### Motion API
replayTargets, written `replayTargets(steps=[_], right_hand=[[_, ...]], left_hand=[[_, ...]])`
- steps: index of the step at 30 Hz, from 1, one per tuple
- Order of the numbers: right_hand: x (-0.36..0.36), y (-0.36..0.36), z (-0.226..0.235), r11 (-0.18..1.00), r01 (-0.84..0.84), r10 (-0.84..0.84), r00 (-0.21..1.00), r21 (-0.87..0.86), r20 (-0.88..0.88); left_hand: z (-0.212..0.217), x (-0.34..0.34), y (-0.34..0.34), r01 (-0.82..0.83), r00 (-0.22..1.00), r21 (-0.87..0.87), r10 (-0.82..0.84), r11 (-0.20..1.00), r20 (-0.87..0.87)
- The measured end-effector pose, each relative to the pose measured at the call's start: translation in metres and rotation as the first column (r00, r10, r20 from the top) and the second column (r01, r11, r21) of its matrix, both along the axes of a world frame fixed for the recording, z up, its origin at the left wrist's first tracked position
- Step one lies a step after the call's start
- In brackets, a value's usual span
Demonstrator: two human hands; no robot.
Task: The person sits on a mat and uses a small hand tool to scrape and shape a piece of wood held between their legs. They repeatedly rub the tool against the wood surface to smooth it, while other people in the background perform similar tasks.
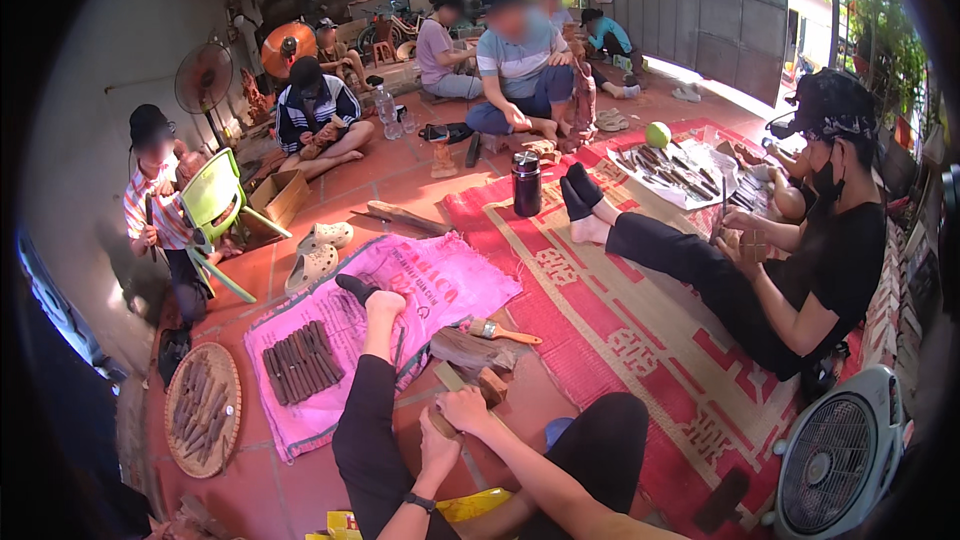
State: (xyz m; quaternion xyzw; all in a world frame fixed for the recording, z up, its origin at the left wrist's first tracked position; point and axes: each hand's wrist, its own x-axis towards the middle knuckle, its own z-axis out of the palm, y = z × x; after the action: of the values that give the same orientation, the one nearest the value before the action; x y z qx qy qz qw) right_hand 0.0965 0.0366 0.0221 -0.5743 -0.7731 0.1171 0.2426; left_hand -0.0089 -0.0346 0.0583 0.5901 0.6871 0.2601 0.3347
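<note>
Between my bent legs, my left hand and my right hand are closed close together. A small brownish piece shows between them; its kind is too small to make out. Just beyond my fingers are a flat greenish block and a reddish-brown wooden block. Behind these lies a rough dark piece of wood, with a flat paintbrush across it, its handle pointing right. My left wrist wears a dark band.
A pink sack on the tiles carries a row of dark sticks. Left of it is a round woven tray with wooden pieces. A red mat and a box fan lie right. Several people sit around, working; one is close.
</note>
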Motion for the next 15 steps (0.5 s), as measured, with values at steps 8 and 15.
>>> replayTargets(steps=[8, 15], right_hand=[[0.002, 0.002, -0.005, 1.0, 0.01, -0.01, 1.0, -0.026, -0.014], [-0.009, -0.003, 0.011, 0.993, -0.007, 0.004, 0.999, 0.115, 0.032]], left_hand=[[-0.026, 0.001, 0.006, 0.018, 0.994, 0.019, -0.02, 1.0, 0.109], [-0.003, 0.0, 0.001, -0.025, 0.993, -0.049, 0.031, 0.998, 0.113]])
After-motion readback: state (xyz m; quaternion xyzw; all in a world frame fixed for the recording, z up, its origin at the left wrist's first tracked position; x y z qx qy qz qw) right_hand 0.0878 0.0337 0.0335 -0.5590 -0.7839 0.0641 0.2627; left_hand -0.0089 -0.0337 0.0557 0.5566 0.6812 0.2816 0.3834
